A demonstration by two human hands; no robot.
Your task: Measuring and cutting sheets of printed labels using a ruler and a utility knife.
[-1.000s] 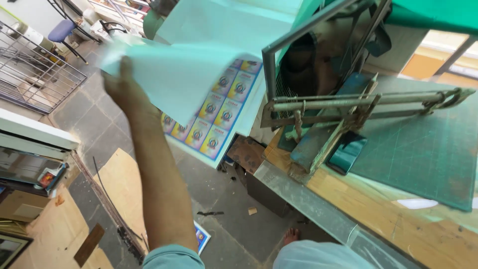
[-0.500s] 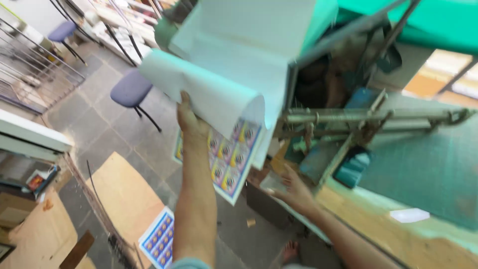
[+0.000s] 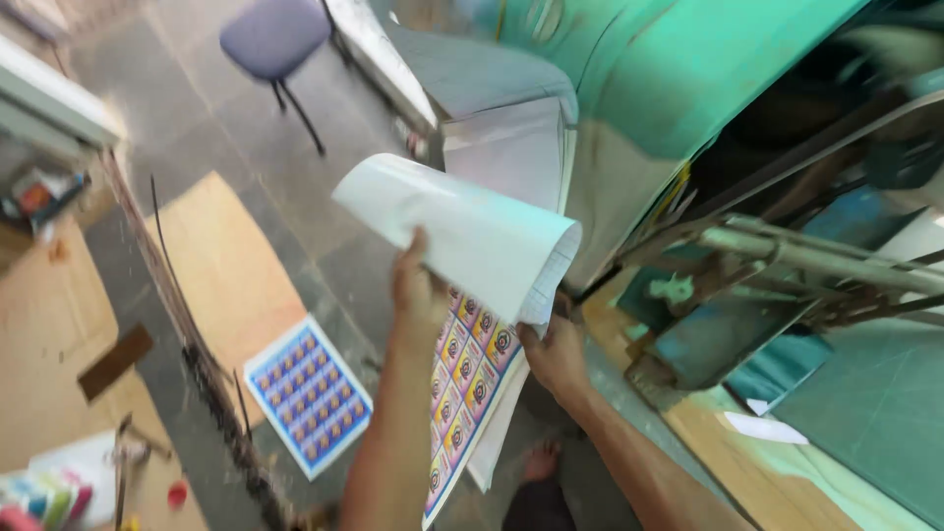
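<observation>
Head view — both hands (image 3: 418, 290) grip printed sheets (image 3: 472, 369).

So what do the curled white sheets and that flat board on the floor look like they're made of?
The curled white sheets, held by the left hand and right hand, look like glossy paper: thin, bending easily, with a soft sheen. The flat tan board seems matte plywood or hardboard; blur leaves that open.

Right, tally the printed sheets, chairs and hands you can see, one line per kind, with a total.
Printed label sheets: 2, the held sheets bent over in the hands and the blue sheet on the floor.
Chairs: 1, the purple chair.
Hands: 2, left hand and right hand, both gripping the held sheets.
Total: 5
</observation>
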